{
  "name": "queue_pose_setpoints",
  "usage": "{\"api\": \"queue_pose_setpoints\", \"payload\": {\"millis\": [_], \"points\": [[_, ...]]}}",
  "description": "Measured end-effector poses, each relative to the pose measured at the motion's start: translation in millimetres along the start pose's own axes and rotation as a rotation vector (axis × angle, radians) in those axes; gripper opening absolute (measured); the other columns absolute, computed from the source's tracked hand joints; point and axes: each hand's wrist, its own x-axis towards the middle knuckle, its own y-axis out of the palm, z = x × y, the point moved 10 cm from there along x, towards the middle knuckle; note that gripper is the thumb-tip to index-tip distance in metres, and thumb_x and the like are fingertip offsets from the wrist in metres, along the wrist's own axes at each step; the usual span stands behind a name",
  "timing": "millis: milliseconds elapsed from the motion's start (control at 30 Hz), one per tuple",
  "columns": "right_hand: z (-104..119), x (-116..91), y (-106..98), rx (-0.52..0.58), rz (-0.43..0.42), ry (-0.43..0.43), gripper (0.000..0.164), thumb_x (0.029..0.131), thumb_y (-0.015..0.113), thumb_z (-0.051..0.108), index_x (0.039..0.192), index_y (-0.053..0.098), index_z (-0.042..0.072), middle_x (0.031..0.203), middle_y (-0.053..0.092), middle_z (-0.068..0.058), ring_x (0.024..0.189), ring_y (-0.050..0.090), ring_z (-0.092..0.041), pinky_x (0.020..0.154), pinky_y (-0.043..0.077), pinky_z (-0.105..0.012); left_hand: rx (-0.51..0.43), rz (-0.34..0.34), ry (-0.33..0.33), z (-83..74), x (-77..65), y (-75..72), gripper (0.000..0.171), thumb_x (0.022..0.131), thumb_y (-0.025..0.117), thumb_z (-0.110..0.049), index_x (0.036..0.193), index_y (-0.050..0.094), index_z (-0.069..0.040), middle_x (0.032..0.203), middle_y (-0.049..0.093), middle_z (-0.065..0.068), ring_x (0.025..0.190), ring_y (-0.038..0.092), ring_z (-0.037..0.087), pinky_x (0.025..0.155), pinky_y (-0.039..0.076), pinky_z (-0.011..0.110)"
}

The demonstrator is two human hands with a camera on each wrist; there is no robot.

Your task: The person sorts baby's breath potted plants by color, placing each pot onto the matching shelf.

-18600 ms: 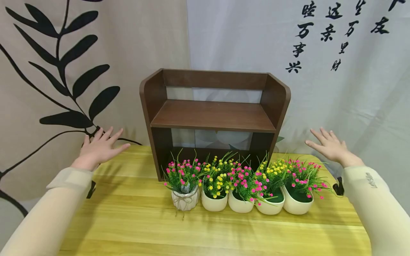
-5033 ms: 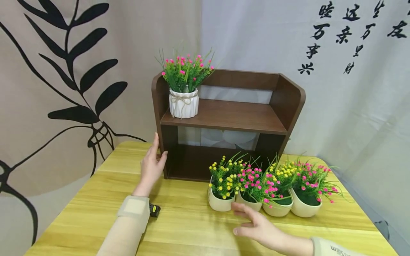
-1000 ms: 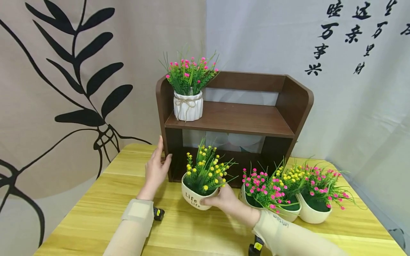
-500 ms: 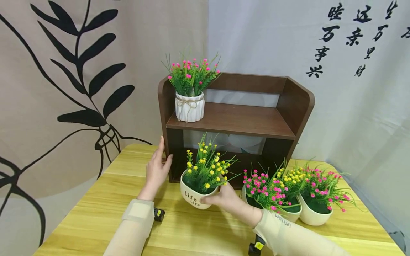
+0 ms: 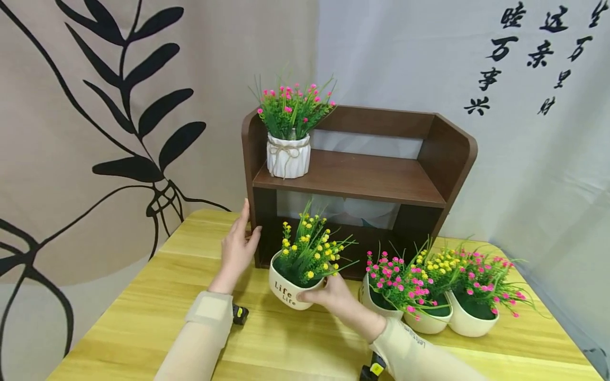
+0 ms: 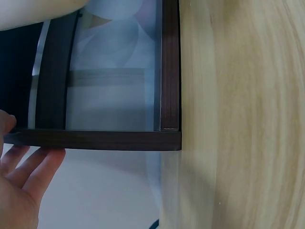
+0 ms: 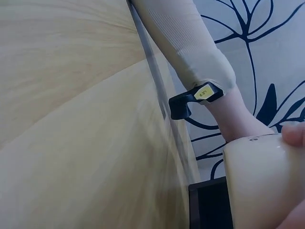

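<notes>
My right hand (image 5: pixel 335 296) grips a cream flowerpot (image 5: pixel 290 291) with yellow flowers, thumb on the front wall beside the lettering "Life". The pot is slightly tilted and appears just above the table, in front of the dark brown desk shelf (image 5: pixel 362 177). My left hand (image 5: pixel 238 251) holds the shelf's left side panel; the left wrist view shows the panel (image 6: pixel 95 140) between thumb and fingers (image 6: pixel 45 171). In the right wrist view, the held pot (image 7: pixel 264 176) fills the lower right corner. A white pot (image 5: pixel 288 159) with pink flowers and a twine bow stands upright on the upper board's left end.
At the right, three cream pots stand close together on the wooden table (image 5: pixel 143 328): a pink-flowered one (image 5: pixel 388 307), a yellow-flowered one (image 5: pixel 431 320) and another pink-flowered one (image 5: pixel 472 323). A printed curtain (image 5: pixel 391 53) hangs behind the shelf.
The white pot has gone from table to upper board. Since five seconds ago, my right hand has taken the yellow-flowered pot and moved it left; over the last second it barely shifts.
</notes>
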Motion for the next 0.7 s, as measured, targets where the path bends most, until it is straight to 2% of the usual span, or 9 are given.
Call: {"api": "queue_pose_setpoints", "payload": {"millis": [200, 433, 567, 700], "points": [[-13.0, 3.2, 0.8, 0.031, -0.016, 0.021, 0.071, 0.068, 0.080, 0.005, 0.133, 0.050, 0.003, 0.126, 0.059, -0.012, 0.116, 0.056, -0.026, 0.102, 0.039, -0.043, -0.006, 0.001, -0.002, -1.2, 0.6, -0.5, 0.078, 0.092, 0.066, -0.009, 0.156, 0.024, -0.024, 0.121, 0.061, 0.022, 0.074, 0.066, 0.032, 0.060, 0.049, 0.050], [-31.8, 13.5, -1.4, 0.094, -0.055, 0.097, 0.066, 0.072, 0.078, 0.006, 0.132, 0.052, 0.001, 0.124, 0.062, -0.012, 0.114, 0.056, -0.024, 0.101, 0.040, -0.041, -0.013, 0.004, -0.006, -0.7, 2.7, -0.4, 0.077, 0.092, 0.066, -0.009, 0.155, 0.025, -0.022, 0.125, 0.060, 0.022, 0.076, 0.067, 0.033, 0.061, 0.049, 0.050], [-39.1, 20.1, -1.2, 0.098, -0.084, 0.134, 0.069, 0.072, 0.080, 0.007, 0.134, 0.050, 0.002, 0.124, 0.061, -0.012, 0.114, 0.056, -0.023, 0.101, 0.040, -0.041, -0.006, 0.000, -0.002, 0.0, 2.6, -0.2, 0.077, 0.091, 0.066, -0.009, 0.155, 0.025, -0.021, 0.123, 0.061, 0.022, 0.075, 0.067, 0.032, 0.062, 0.049, 0.051], [-44.7, 25.6, -1.2, 0.096, -0.119, 0.133, 0.074, 0.068, 0.081, 0.007, 0.135, 0.049, 0.003, 0.124, 0.060, -0.012, 0.114, 0.056, -0.024, 0.100, 0.040, -0.040, 0.003, 0.007, -0.005, 0.2, 1.0, 1.2, 0.078, 0.091, 0.066, -0.009, 0.155, 0.025, -0.021, 0.124, 0.060, 0.022, 0.072, 0.065, 0.031, 0.058, 0.048, 0.048]]}}
